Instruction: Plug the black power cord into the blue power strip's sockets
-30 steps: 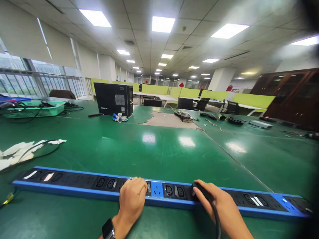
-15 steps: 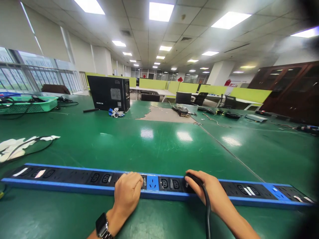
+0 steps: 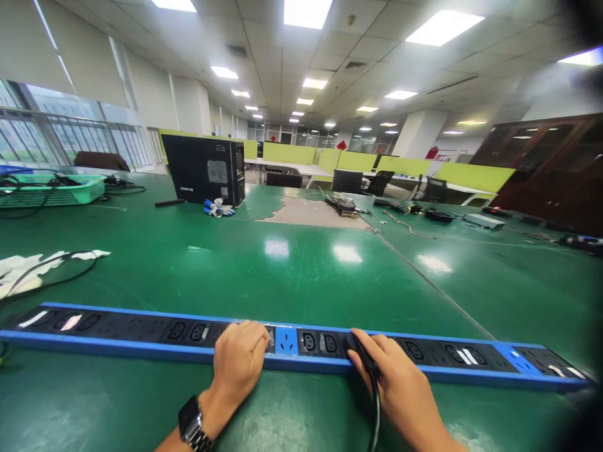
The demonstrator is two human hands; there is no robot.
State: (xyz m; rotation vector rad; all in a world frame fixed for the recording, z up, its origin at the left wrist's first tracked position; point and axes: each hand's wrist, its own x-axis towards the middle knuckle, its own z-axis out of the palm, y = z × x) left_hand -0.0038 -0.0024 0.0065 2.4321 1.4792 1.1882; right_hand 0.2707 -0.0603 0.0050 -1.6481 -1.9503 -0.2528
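A long blue-edged power strip (image 3: pixel 308 364) with black sockets lies across the green table in front of me. My left hand (image 3: pixel 240 351), a watch on its wrist, is closed over the strip left of a blue socket; its fingertips are hidden. My right hand (image 3: pixel 389 364) grips a black power plug (image 3: pixel 360 345) at the sockets right of the middle. From the plug a thick black cable (image 3: pixel 375 402) runs down toward me. Whether the plug sits inside a socket is hidden by the fingers.
White gloves (image 3: pixel 28 273) and a thin cable lie at the left. Farther back are a green basket (image 3: pixel 70 193) of cables, a black computer case (image 3: pixel 202 169) and blue-white gloves (image 3: pixel 218 208). Loose parts (image 3: pixel 346 206) lie beside a bare patch in the table covering.
My right hand has turned with the plug, and the cable now hangs farther left. My left hand keeps its place on the strip. The view has shifted slightly.
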